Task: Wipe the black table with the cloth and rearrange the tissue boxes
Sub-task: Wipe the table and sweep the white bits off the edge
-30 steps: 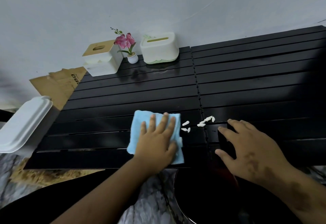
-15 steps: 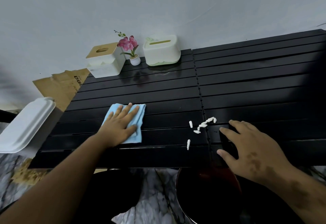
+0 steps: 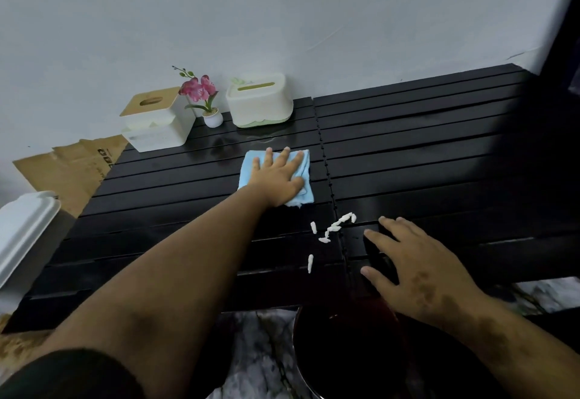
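Observation:
My left hand (image 3: 278,178) presses flat, fingers spread, on a light blue cloth (image 3: 301,191) near the middle of the black slatted table (image 3: 439,153). Two tissue boxes stand at the back by the wall: a white one with a wooden lid (image 3: 157,120) on the left and a white-green one (image 3: 260,101) to its right. My right hand (image 3: 417,270) rests near the table's front edge, fingers spread over a dark object I cannot make out. Several small white crumbs (image 3: 332,230) lie between the hands.
A small pot with pink flowers (image 3: 204,100) stands between the two boxes. A white lidded container (image 3: 22,235) sits off the table's left side, with brown cardboard (image 3: 69,169) behind it. A dark round bin (image 3: 354,351) stands below the front edge.
My left hand has slid the cloth from the front left of the table back and to the right, toward the boxes. The right hand has stayed in place.

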The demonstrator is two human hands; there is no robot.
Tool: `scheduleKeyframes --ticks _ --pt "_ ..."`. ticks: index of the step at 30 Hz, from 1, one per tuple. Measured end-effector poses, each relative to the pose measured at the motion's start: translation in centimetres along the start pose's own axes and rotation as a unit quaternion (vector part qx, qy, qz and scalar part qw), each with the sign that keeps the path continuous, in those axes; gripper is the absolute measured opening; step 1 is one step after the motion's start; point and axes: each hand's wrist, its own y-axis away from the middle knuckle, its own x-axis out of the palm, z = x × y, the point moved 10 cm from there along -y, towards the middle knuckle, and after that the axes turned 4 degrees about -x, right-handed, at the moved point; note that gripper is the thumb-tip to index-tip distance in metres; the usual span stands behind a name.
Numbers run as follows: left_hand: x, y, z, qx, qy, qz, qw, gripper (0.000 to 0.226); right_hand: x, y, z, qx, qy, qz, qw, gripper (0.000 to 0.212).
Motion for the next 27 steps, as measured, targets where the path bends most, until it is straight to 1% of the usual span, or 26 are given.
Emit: scheduleKeyframes --ticks 2,5,9,11,14,16,18,20,22,24,26,27 --pt "0.0 -1.8 -4.9 0.019 -0.002 0.008 1.0 0.067 -1.3 0.3 -1.3 0.02 -0.016 -0.029 0.999 0.064" --pt "0.2 -3.0 -11.4 0.038 -0.002 0.025 0.999 0.07 -3.7 0.8 -4.3 0.071 0.009 -0.061 0.996 0.059" --pt "0.8 -2.2 -17.7 0.074 0.016 0.04 0.996 0.072 -4.1 1.6 -8.1 0.141 0.048 -0.016 0.989 0.066" --pt "1.3 -1.2 -20.3 0.091 0.026 0.044 0.995 0.074 -3.6 1.8 -8.7 0.152 0.059 0.003 0.987 0.068" --pt "1.5 -0.1 -22.1 0.103 0.03 0.041 0.993 0.075 -3.1 1.7 -8.7 0.146 0.084 0.0 0.986 0.067" --pt "0.9 0.2 -21.6 0.112 0.038 0.052 0.992 0.075 -3.1 1.6 -8.6 0.147 0.094 -0.005 0.985 0.064" --pt "-0.8 0.9 -20.2 0.125 0.082 0.051 0.987 0.074 -3.3 1.5 -8.6 0.156 0.102 -0.003 0.982 0.06" --pt "-3.2 2.4 -17.5 0.116 0.143 0.012 0.983 0.072 -4.3 1.2 -8.5 0.165 0.098 -0.027 0.981 0.054" --pt "-4.6 5.1 -13.7 0.088 0.166 -0.032 0.982 0.064 -5.9 0.0 -7.7 0.152 0.08 -0.09 0.981 0.047" --pt "-4.3 8.4 -9.8 0.055 0.171 -0.052 0.982 0.053 -7.0 -2.4 -6.5 0.123 0.048 -0.141 0.981 0.045" --pt "-3.2 12.0 -6.4 0.011 0.164 -0.053 0.985 0.05 -7.0 -5.7 -5.2 0.102 0.035 -0.158 0.982 0.05" --pt "-2.7 13.8 -5.0 -0.005 0.155 -0.054 0.986 0.05 -6.6 -7.7 -4.7 0.1 0.039 -0.154 0.982 0.054"
